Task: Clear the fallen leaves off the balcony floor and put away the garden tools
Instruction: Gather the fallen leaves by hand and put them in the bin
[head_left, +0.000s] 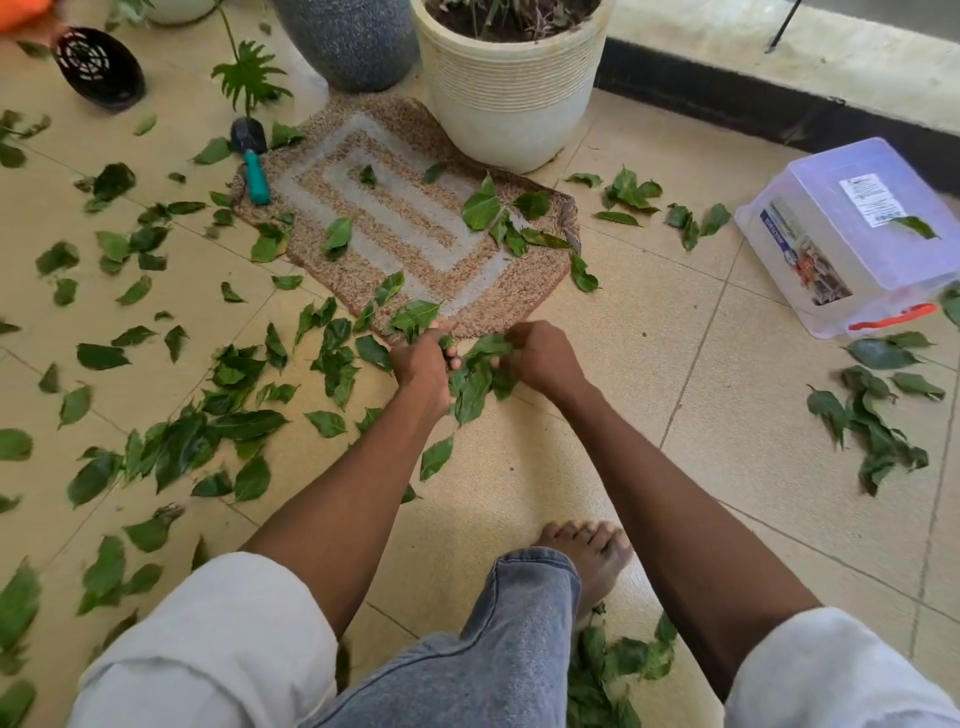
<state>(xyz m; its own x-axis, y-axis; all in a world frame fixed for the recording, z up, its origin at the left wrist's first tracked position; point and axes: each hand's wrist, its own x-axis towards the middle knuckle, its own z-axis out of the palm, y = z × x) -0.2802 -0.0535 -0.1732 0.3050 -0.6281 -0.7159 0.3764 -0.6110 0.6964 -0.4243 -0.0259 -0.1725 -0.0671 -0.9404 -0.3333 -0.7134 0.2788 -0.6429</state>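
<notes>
Green leaves lie scattered over the beige tiled floor (701, 426) and the woven doormat (395, 223). My left hand (422, 364) and my right hand (543, 356) meet just in front of the mat's near edge, both curled round a bunch of leaves (475, 384) held between them. A garden trowel (252, 156) with a teal handle and black blade lies at the mat's far left corner. A thick pile of leaves (197, 436) lies left of my left arm, and another cluster of leaves (872, 421) lies at the right.
A clear plastic storage box (852, 234) with an orange latch lies overturned at the right. A white ribbed planter (514, 88) stands on the mat's far edge, a grey pot (353, 41) beside it. A black round grate (96, 67) lies far left. My bare foot (592, 556) stands near.
</notes>
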